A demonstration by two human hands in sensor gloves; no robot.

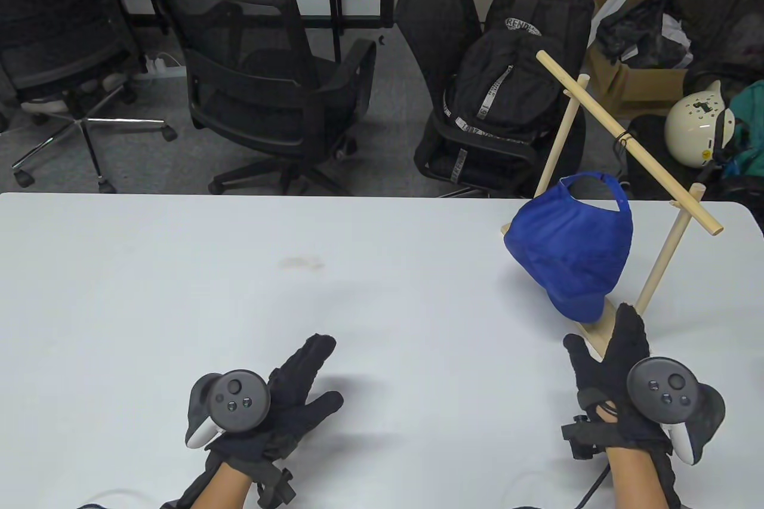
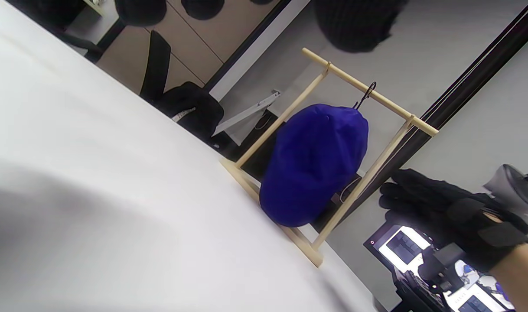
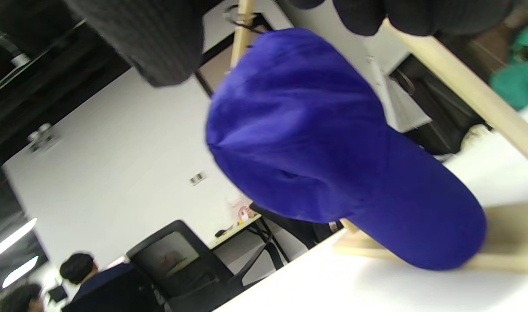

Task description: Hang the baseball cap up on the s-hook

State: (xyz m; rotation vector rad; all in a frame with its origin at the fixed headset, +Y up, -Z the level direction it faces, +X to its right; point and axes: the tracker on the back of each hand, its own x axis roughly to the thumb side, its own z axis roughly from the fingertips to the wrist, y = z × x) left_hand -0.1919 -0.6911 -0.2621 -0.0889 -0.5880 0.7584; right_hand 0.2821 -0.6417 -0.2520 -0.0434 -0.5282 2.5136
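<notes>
A blue baseball cap [image 1: 570, 249] hangs by its back strap from a black s-hook [image 1: 622, 145] on the top bar of a wooden rack [image 1: 627, 136]; its brim points down near the rack's base. The cap also shows in the left wrist view [image 2: 314, 162] and in the right wrist view [image 3: 316, 143]. The s-hook shows in the left wrist view [image 2: 364, 96]. My right hand [image 1: 615, 354] is open and empty, its fingers spread just in front of the rack's near base. My left hand [image 1: 301, 383] is open and empty, resting on the white table [image 1: 239, 270].
The rack stands at the table's far right. Behind the table are black office chairs [image 1: 262, 79], a black backpack [image 1: 507, 85] on a chair, a cardboard box and a white helmet [image 1: 698, 124].
</notes>
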